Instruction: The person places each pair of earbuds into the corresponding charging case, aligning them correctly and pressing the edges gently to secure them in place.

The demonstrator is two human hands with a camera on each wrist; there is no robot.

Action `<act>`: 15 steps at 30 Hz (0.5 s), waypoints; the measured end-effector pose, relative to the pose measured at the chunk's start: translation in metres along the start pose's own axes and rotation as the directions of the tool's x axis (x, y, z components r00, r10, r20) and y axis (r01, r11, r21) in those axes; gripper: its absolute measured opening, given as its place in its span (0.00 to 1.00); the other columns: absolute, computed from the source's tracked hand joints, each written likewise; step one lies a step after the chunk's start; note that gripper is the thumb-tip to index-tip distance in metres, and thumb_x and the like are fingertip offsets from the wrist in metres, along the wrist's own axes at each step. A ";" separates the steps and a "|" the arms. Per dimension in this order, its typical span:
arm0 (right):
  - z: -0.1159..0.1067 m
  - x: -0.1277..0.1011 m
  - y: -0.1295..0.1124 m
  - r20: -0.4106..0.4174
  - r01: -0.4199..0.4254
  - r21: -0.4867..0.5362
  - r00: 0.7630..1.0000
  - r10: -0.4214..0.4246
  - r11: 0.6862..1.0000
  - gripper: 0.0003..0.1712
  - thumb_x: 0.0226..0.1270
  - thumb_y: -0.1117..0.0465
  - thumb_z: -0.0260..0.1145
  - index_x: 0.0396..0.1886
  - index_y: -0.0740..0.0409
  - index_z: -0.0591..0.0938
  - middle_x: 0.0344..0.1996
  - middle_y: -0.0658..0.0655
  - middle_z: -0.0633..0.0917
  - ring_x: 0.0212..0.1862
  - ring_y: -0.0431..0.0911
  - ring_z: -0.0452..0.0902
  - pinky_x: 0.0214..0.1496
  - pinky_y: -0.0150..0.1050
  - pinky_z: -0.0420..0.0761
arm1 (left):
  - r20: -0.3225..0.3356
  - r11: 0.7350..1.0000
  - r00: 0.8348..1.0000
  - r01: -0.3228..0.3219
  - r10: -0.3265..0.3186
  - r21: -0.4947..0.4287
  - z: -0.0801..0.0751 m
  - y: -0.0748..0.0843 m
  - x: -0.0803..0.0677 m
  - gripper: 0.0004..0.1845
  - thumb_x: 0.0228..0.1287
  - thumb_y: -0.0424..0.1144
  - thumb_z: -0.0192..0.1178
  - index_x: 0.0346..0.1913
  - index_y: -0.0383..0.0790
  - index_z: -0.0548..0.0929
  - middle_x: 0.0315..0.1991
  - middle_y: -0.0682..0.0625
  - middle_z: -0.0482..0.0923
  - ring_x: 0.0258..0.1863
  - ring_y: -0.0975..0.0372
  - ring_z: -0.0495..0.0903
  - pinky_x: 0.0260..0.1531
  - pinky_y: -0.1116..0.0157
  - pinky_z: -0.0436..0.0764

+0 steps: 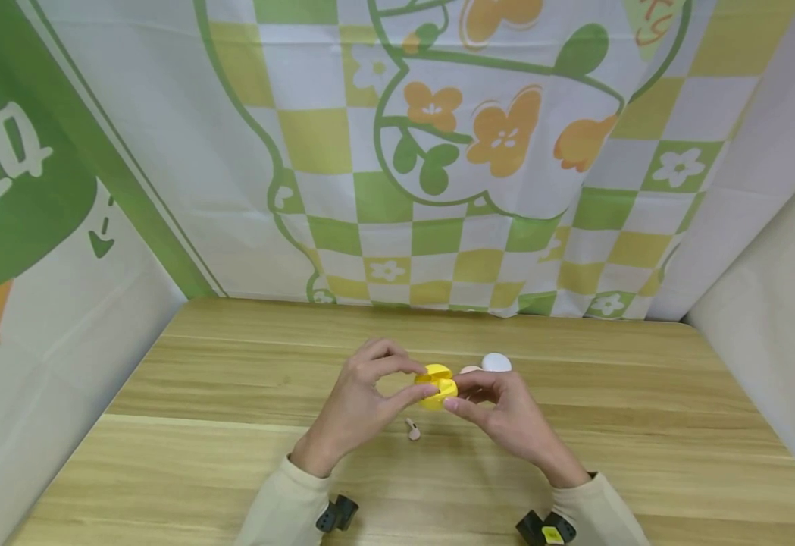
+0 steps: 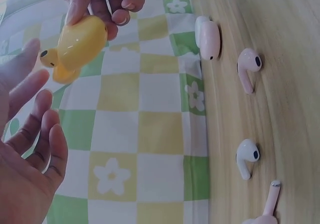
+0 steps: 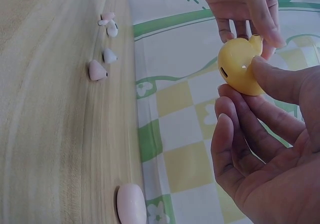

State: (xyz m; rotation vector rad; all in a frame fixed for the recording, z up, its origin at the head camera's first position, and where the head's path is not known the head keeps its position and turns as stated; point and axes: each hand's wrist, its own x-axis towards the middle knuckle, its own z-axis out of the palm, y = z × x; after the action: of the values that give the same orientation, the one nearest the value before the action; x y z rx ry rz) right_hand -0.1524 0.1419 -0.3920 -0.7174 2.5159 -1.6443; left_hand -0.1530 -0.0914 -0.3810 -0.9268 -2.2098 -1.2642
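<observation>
You pinched the glossy yellow plastic earbud case point(image 1: 437, 386) between both hands (lid ajar), right hand point(image 1: 506, 413) steadying, left hand point(image 1: 363, 394) at the lid.

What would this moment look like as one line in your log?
both hands: pinch yellow earbud case, lid ajar, above table | loose earbuds, pink case: on table
</observation>
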 end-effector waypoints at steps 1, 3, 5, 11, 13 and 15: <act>0.000 0.000 0.000 0.000 -0.001 0.001 1.000 0.001 1.000 0.12 0.66 0.61 0.73 0.47 0.61 0.88 0.42 0.54 0.87 0.41 0.45 0.83 0.49 0.43 0.84 | 0.008 1.000 1.000 0.007 -0.007 -0.004 -0.001 0.000 0.000 0.11 0.56 0.40 0.78 0.39 0.41 0.90 0.38 0.52 0.80 0.43 0.63 0.77 0.45 0.61 0.79; 0.000 0.000 0.000 -0.001 -0.005 0.001 1.000 0.005 1.000 0.12 0.66 0.61 0.73 0.47 0.61 0.88 0.42 0.54 0.87 0.41 0.46 0.83 0.49 0.43 0.84 | 0.025 1.000 1.000 0.018 -0.018 -0.011 -0.003 0.000 -0.001 0.11 0.56 0.40 0.78 0.40 0.42 0.90 0.38 0.53 0.80 0.44 0.63 0.76 0.45 0.60 0.79; -0.001 0.000 -0.001 -0.001 -0.007 0.004 1.000 0.007 1.000 0.12 0.66 0.61 0.73 0.47 0.61 0.88 0.42 0.54 0.87 0.41 0.46 0.83 0.49 0.43 0.84 | 0.038 1.000 0.999 0.022 -0.021 -0.013 -0.005 0.000 -0.002 0.11 0.55 0.39 0.78 0.41 0.43 0.90 0.39 0.54 0.79 0.44 0.63 0.76 0.45 0.60 0.79; -0.001 -0.001 -0.001 -0.003 -0.012 0.011 1.000 0.012 1.000 0.12 0.66 0.62 0.73 0.47 0.62 0.88 0.41 0.54 0.87 0.42 0.46 0.83 0.48 0.43 0.84 | 0.045 1.000 0.999 0.017 -0.017 0.013 -0.008 -0.001 -0.002 0.09 0.56 0.37 0.77 0.39 0.43 0.89 0.39 0.57 0.78 0.44 0.63 0.76 0.45 0.59 0.79; -0.001 -0.001 0.000 -0.005 -0.012 0.011 1.000 0.012 1.000 0.12 0.66 0.62 0.73 0.47 0.62 0.88 0.41 0.54 0.87 0.41 0.46 0.83 0.48 0.43 0.84 | 0.044 1.000 0.999 0.015 -0.016 0.021 -0.007 -0.001 -0.002 0.08 0.57 0.35 0.76 0.39 0.42 0.89 0.39 0.56 0.79 0.44 0.63 0.76 0.45 0.60 0.79; -0.001 0.000 0.000 -0.007 -0.011 0.009 1.000 0.011 1.000 0.12 0.66 0.62 0.73 0.47 0.62 0.88 0.41 0.54 0.87 0.41 0.46 0.83 0.48 0.42 0.84 | 0.043 0.999 0.999 0.017 -0.018 0.028 -0.008 -0.001 -0.002 0.08 0.57 0.34 0.75 0.39 0.42 0.89 0.39 0.55 0.79 0.44 0.62 0.77 0.45 0.60 0.79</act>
State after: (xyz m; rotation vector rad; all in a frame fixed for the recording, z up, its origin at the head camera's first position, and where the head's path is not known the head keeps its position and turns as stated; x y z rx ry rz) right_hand -0.1524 0.1430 -0.3916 -0.6971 2.5108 -1.6572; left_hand -0.1521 -0.0987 -0.3786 -0.9346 -2.2671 -1.2298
